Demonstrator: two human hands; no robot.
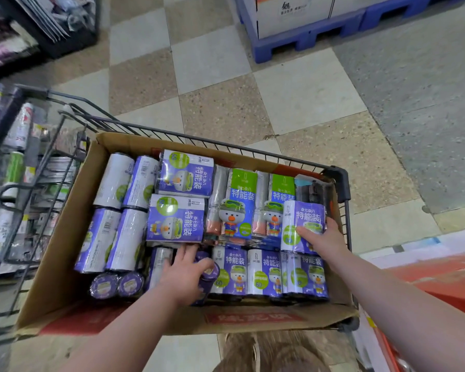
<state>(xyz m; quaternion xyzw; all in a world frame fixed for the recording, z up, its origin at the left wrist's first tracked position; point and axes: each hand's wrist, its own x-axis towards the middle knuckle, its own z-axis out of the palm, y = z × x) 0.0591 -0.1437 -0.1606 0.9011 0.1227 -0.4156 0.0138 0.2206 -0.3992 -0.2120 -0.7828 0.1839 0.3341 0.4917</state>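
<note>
Tiled floor (212, 63): pallet (304, 40), cart (338, 183), boxed packs (304, 218)

Person as seen from the head-worn camera. Left hand (184, 275) and right hand (324, 237): both bare; left forearm (134, 318): bare from the wrist to the lower edge of the view; right forearm (387, 291): likewise bare along its whole visible length; the wide-angle lens renders both forearms long and tapering towards the wrist; garment (279, 353), visible at the bottom edge between the forearms: brown cloth with mottled tan and darker streaks; blurred, so its cut and kind cannot be told.
</note>
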